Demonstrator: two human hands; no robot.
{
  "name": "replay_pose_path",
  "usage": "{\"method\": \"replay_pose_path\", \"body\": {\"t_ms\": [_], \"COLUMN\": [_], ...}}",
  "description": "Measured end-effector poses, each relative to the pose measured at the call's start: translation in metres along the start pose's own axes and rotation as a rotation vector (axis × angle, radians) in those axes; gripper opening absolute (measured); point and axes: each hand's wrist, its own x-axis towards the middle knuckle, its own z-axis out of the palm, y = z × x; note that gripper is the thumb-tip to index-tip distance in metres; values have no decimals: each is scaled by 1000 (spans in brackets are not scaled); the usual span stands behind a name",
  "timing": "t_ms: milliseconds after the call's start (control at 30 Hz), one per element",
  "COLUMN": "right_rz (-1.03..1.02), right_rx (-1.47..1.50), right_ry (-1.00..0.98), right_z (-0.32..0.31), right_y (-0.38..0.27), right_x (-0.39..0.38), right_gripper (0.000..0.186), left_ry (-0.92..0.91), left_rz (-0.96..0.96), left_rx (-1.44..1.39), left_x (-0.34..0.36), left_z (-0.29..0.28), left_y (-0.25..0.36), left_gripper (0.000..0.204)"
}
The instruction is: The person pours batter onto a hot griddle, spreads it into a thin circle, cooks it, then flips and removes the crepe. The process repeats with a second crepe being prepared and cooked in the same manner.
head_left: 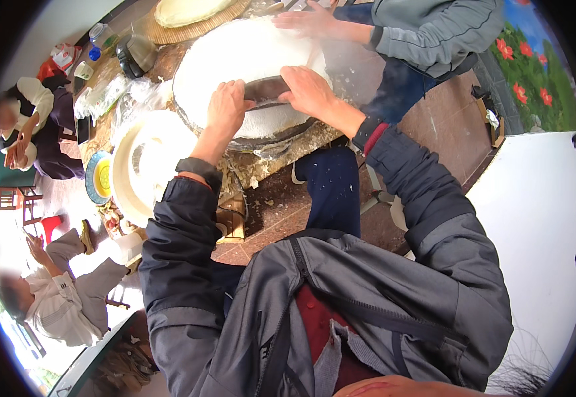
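Between my two hands is a dark, flat scraper-like strip (266,90), its exact kind unclear. My left hand (227,106) closes on its left end, and my right hand (308,91) grips its right end. The strip is over the near part of a large, round, white surface (235,56), which is too bright to show what covers it. Along the near side runs a dark rim (265,140). At the far right edge, a co-worker's hand (308,21) lies stretched out over the white surface.
Left of the round surface stand a large pale basin (126,165) and a patterned plate (98,177). Plastic bags (132,99) and a kettle (136,55) lie beyond. A woven tray (198,26) holds a pale round sheet. Two seated people are at far left; haze hangs at right.
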Motion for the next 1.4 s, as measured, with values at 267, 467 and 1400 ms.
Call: {"method": "replay_pose_path", "body": {"t_ms": [267,467,1400], "right_rz": [7,-35,-226], "right_rx": [-98,-151,-320], "right_ry": [8,49,-77], "right_z": [10,22,-43], "right_y": [37,66,1], "right_x": [63,117,-31], "right_gripper": [37,41,19], "left_ry": [-72,1,9], "left_rz": [-101,-83,173], "left_rx": [41,62,117], "left_x": [57,97,-20], "left_z": [3,11,3], "left_y": [-35,-75,42], "left_gripper": [30,32,21]}}
